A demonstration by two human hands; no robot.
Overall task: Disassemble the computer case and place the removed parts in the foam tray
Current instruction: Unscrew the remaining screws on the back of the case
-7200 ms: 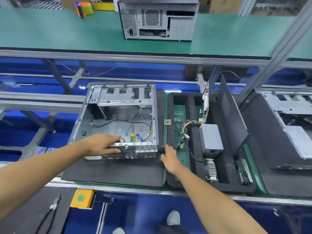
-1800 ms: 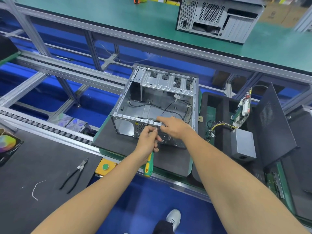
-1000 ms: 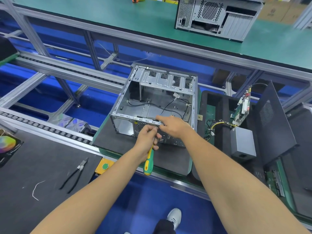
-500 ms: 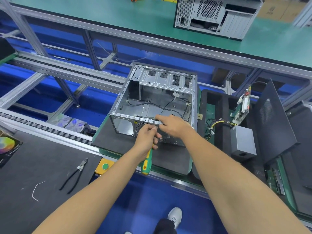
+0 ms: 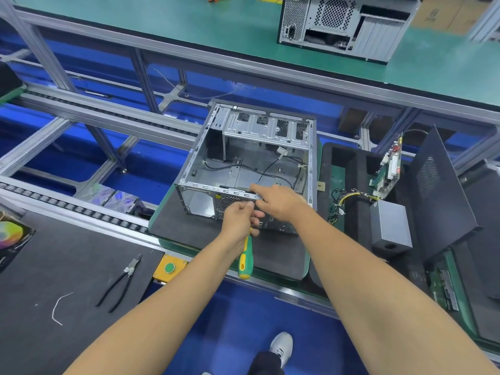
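Note:
The open metal computer case (image 5: 251,163) lies on a dark foam mat (image 5: 194,231), its inside holding loose black cables. My left hand (image 5: 239,220) grips a green and yellow screwdriver (image 5: 245,257) whose handle hangs down below the fist. My right hand (image 5: 278,200) pinches at the case's near top rail, fingertips meeting the left hand there. What is pinched is too small to tell. The black foam tray (image 5: 328,155) to the right holds a grey power supply (image 5: 389,226), a bundle of wires and an upright circuit board (image 5: 389,169).
A black side panel (image 5: 438,190) leans in the tray at right. Black pliers (image 5: 121,282) and a white wire scrap lie on the dark mat at lower left. A yellow box with a green button (image 5: 170,267) sits at the conveyor edge. Another case (image 5: 343,23) stands on the far green bench.
Both hands have stayed at the case's near rail with only slight shifts. Earlier, the case was flat with my hands on its front edge and the screwdriver lay inside it.

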